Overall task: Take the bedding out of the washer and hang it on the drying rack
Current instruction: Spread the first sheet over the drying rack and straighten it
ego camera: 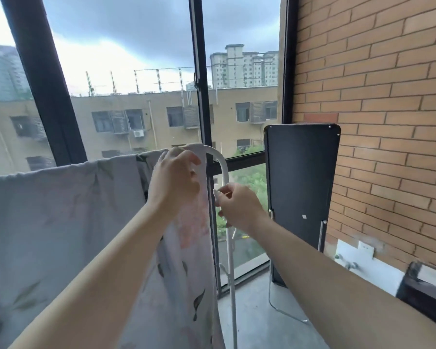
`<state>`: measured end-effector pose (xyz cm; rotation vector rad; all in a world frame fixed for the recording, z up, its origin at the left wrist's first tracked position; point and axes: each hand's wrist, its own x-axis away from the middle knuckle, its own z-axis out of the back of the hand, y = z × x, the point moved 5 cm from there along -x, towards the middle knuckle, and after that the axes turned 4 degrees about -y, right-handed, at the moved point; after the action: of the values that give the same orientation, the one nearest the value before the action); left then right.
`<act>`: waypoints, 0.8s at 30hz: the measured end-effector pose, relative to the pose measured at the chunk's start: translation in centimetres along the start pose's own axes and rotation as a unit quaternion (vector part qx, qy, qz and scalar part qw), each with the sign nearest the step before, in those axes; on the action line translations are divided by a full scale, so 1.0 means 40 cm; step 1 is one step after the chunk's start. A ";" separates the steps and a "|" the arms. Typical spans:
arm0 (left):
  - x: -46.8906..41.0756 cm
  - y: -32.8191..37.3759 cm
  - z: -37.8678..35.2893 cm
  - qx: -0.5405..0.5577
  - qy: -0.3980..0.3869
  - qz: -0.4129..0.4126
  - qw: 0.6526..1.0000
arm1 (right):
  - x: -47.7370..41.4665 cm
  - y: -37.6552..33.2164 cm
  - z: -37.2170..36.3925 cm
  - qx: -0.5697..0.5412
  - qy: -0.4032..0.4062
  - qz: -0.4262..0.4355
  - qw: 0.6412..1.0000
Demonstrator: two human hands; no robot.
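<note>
Here, mid-frame, the left hand [174, 180] pinches the top corner of the bedding [61, 210], which is draped over the drying rack [223, 170]. The right hand [237, 207] curls round the rack's white upright. Steady the frame and draw the hem outward evenly to avoid bunching.

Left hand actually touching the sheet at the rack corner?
Touching. Head view: the left hand curls its fingers over the top edge of the sheet, beside the white rack tube; no gap visible.
</note>
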<state>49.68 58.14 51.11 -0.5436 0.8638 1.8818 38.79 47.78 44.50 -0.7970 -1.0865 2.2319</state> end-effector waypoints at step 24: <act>-0.248 0.006 -0.120 -0.152 -0.052 0.103 0.982 | -0.305 0.037 -0.005 -0.374 -0.395 0.059 0.837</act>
<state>53.85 48.64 54.87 -0.5506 0.5847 2.2295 47.00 38.86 46.54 -0.1458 -2.4521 2.2554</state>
